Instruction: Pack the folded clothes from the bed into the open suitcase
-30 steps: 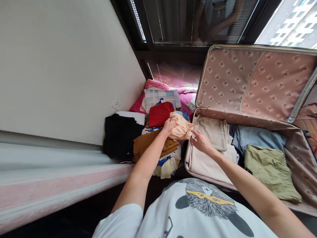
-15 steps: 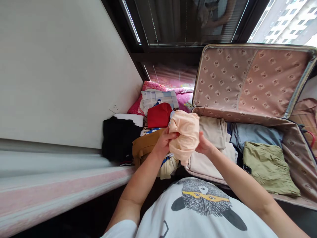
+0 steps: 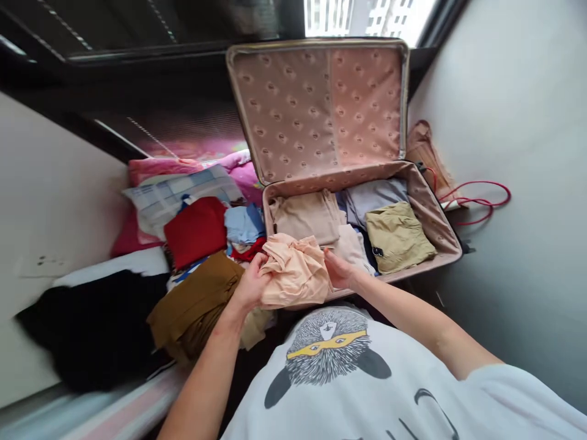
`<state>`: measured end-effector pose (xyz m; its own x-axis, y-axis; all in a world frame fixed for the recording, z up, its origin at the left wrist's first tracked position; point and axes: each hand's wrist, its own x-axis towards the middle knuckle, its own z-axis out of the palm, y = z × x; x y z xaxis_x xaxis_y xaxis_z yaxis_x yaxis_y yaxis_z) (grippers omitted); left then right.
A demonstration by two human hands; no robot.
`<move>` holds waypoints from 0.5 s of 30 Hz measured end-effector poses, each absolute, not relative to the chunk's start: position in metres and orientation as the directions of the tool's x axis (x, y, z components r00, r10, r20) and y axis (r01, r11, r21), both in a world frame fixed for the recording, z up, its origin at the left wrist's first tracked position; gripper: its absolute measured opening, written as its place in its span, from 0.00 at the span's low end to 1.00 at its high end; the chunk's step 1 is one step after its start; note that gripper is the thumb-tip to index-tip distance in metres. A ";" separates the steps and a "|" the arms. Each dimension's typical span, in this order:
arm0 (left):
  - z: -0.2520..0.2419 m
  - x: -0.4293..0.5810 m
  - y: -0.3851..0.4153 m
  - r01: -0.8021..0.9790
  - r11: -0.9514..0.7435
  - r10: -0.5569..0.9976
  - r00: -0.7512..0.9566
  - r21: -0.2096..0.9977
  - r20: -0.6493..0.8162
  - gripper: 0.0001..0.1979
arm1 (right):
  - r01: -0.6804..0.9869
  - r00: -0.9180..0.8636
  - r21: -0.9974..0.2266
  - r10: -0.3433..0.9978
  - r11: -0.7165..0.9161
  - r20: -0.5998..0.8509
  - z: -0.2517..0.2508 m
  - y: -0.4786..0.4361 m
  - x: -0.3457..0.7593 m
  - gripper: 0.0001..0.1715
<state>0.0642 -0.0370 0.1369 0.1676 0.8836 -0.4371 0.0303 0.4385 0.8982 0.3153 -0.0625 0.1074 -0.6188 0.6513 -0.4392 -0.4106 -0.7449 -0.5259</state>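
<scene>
A bundled peach cloth (image 3: 296, 272) is held up between my two hands, over the front left edge of an open suitcase (image 3: 398, 275). My left hand (image 3: 254, 282) grips its left side with the thumb on top. At its right side, my right hand (image 3: 338, 269) holds the edge, fingers partly behind the cloth. Inside the suitcase lie folded beige trousers (image 3: 307, 217), a pale pink garment (image 3: 352, 247), a grey-blue garment (image 3: 376, 198) and an olive folded garment (image 3: 398, 237).
Left of the suitcase are piled a red garment (image 3: 197, 231), a light blue one (image 3: 244, 224), a brown one (image 3: 197, 299) and a black one (image 3: 101, 330). The suitcase lid (image 3: 321, 110) stands upright behind. A red cord (image 3: 486, 201) lies at the right.
The view has swung to the right, so the whole suitcase and the red cord now show. The peach cloth is lower and spread wider between my hands.
</scene>
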 end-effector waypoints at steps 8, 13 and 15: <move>0.144 0.170 -0.040 -0.010 0.391 0.885 0.280 0.920 -0.373 0.24 | -0.513 -0.268 -0.685 0.855 -0.516 -0.444 0.099 -0.063 0.389 0.48; 0.097 0.252 -0.050 0.023 0.534 0.748 0.454 0.845 -0.485 0.47 | -0.254 -0.118 -0.873 0.910 -0.416 -0.398 0.088 -0.064 0.484 0.41; 0.066 0.290 -0.060 0.101 0.557 0.715 0.447 0.824 -0.538 0.46 | -0.012 -0.097 -0.892 0.888 -0.452 -0.449 0.074 -0.066 0.509 0.36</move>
